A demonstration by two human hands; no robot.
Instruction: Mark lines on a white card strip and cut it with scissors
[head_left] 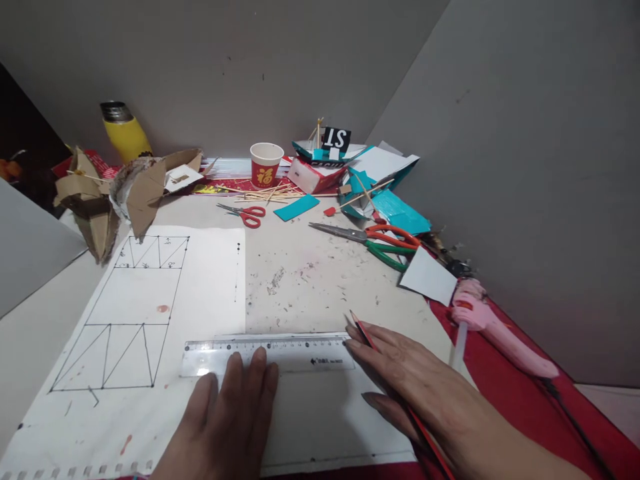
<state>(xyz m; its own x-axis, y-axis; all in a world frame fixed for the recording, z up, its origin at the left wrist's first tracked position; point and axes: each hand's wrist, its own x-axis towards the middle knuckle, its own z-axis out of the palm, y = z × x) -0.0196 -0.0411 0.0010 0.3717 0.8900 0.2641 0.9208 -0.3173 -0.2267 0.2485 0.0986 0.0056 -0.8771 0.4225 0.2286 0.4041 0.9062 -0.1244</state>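
Observation:
A clear plastic ruler [295, 357] lies across white paper [205, 293], along the edge of a white sheet under it. My left hand [230, 413] rests on the ruler with its fingers apart, pressing near its middle and left part. A red and black pencil [429, 443] is held in my right hand [420, 387], its tip pointing up and left just past the ruler's right end. My right fingertips touch that end of the ruler. To the left, the paper bears a drawn truss pattern of straight lines and triangles.
Red scissors [250, 215], large orange-and-green-handled scissors [365, 235], a blue strip [297, 208] and a paper cup [267, 167] stand or lie farther back. Cardboard pieces [145, 193] are at left. A pink glue gun [500, 333] lies at right.

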